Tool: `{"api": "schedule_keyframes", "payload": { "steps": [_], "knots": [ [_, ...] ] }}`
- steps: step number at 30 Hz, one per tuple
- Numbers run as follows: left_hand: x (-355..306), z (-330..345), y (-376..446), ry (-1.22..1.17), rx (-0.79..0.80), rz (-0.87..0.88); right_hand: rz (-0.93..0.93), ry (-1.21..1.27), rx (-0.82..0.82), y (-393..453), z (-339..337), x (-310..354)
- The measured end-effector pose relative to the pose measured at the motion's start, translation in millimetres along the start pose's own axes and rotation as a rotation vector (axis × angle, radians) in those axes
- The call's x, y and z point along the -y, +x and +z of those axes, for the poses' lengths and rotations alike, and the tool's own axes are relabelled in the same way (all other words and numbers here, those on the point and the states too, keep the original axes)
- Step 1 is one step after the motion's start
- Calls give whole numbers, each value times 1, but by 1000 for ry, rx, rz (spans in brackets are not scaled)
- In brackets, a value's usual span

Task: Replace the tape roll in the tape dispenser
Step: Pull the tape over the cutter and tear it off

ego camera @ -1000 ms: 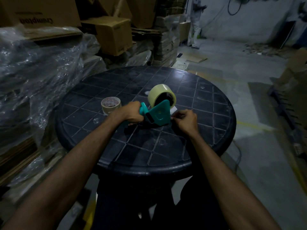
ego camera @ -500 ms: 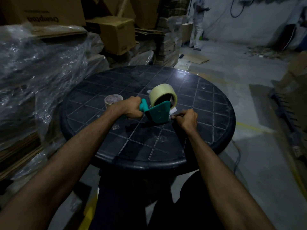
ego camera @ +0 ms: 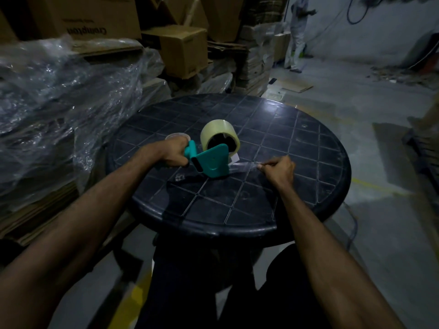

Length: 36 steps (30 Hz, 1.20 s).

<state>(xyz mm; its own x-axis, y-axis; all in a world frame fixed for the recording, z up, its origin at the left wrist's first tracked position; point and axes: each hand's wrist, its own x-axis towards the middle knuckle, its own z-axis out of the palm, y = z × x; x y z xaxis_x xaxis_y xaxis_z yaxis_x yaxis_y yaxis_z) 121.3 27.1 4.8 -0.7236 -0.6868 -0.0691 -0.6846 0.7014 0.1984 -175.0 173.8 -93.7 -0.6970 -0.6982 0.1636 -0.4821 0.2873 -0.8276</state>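
Observation:
A teal tape dispenser (ego camera: 212,161) stands on the round dark table (ego camera: 237,203), with a full clear tape roll (ego camera: 215,132) mounted on it. My left hand (ego camera: 174,151) grips the dispenser's handle. My right hand (ego camera: 278,167) pinches the free end of the tape, and a clear strip (ego camera: 244,165) stretches from the dispenser's front to my fingers just above the tabletop. An old, nearly used-up roll (ego camera: 177,136) lies behind my left hand, mostly hidden by it.
Plastic-wrapped stacks (ego camera: 59,110) crowd the table's left side. Cardboard boxes (ego camera: 180,48) and flattened cartons stand behind. A person (ego camera: 297,32) stands far back on the concrete floor. A pallet (ego camera: 425,150) lies at the right.
My right hand has moved right, away from the dispenser, drawing out a strip of tape. My left hand still holds the handle. The camera view has shifted.

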Motion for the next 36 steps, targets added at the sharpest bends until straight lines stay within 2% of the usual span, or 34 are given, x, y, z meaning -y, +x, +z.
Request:
{"api": "schedule_keyframes", "payload": {
  "steps": [5,9,16,23,36],
  "knots": [
    [-6,-5,10,62,59,-46,11,-2,-8,-1,2,3],
    [-13,-14,22,-5,193,-95,29,-4,-22,0,4,3],
    [-16,-21,32,-22,287,-168,20,-21,-41,-3,6,2],
    [-29,-34,47,45,362,-199,0,-20,-50,-5,7,-1],
    [-67,-45,62,74,405,-323,23,-48,-81,-5,10,-1]
  ]
}}
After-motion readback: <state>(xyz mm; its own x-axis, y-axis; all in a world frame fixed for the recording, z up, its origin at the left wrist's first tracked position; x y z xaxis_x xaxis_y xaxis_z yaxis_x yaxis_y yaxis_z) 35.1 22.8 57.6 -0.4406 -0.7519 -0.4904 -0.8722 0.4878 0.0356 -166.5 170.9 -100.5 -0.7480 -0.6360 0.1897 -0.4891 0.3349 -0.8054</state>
